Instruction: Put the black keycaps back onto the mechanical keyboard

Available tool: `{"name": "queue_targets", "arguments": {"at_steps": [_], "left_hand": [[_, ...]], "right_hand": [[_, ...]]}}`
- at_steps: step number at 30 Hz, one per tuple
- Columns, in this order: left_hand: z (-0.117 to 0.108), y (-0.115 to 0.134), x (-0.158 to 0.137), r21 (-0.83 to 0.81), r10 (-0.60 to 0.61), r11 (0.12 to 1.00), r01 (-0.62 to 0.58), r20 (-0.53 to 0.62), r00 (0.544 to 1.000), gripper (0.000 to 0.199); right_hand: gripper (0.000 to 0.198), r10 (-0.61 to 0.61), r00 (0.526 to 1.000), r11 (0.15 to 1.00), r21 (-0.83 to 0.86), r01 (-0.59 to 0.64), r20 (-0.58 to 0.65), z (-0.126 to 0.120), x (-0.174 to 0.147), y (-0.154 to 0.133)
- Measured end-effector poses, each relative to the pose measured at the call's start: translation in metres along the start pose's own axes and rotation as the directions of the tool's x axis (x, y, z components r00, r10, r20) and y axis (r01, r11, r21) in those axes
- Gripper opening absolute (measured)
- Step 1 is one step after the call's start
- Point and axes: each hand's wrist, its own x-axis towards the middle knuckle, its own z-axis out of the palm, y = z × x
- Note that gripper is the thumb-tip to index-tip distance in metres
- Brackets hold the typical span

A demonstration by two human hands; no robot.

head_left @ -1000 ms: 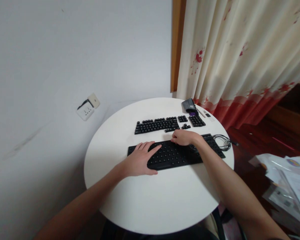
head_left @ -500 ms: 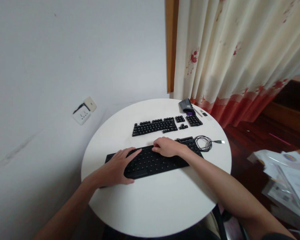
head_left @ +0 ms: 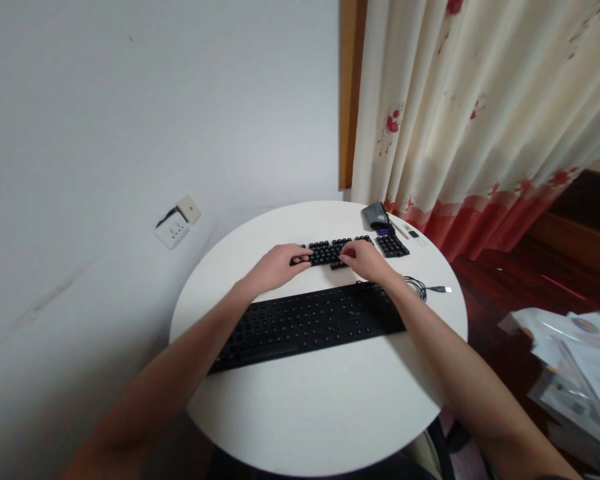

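Rows of loose black keycaps [head_left: 325, 253] lie laid out across the far part of the round white table [head_left: 320, 407]. My left hand [head_left: 280, 267] rests at their left end, thumb and fingers apart around the edge keys. At the right end of the main block, my right hand [head_left: 366, 260] has its fingertips drawn together over the keycaps; whatever is between them is hidden. Nearer to me is a black keyboard base [head_left: 305, 323] with bare key positions, lying under both forearms and partly covered by them.
A separate number-pad block of keycaps [head_left: 393, 246] sits right of my right hand. Behind it are a grey pouch [head_left: 376, 216] and small items. A coiled USB cable [head_left: 416, 288] lies by the right forearm. The wall borders the left; papers and plastic bags [head_left: 575, 347] are at right.
Both hands have left the keyboard base and reached forward to the keycap rows. The base is now more exposed. The view has shifted slightly.
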Motion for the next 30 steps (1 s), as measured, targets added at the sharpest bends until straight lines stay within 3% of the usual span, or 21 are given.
{"name": "queue_targets", "arguments": {"at_steps": [5, 11, 25, 30], "left_hand": [[0.052, 0.003, 0.042, 0.078, -0.051, 0.996, 0.052, -0.008, 0.999, 0.018], [0.090, 0.005, 0.043, 0.247, -0.062, 0.966, 0.078, -0.073, 0.995, 0.022], [0.101, 0.000, 0.038, 0.209, 0.017, 0.978, 0.005, -0.101, 0.995, 0.015], [0.101, 0.001, 0.036, 0.159, -0.022, 0.987, 0.031, -0.056, 0.998, 0.013]], "right_hand": [[0.020, 0.123, 0.992, 0.980, -0.161, -0.121, 0.002, -0.001, 0.007, 0.020], [0.027, 0.111, 0.993, 0.960, -0.263, -0.097, 0.038, 0.016, 0.008, 0.021], [0.019, 0.089, 0.992, 0.938, -0.343, -0.052, 0.093, 0.026, 0.007, 0.012], [0.013, 0.041, 0.992, 0.950, -0.313, -0.001, 0.120, 0.026, 0.004, 0.009]]}}
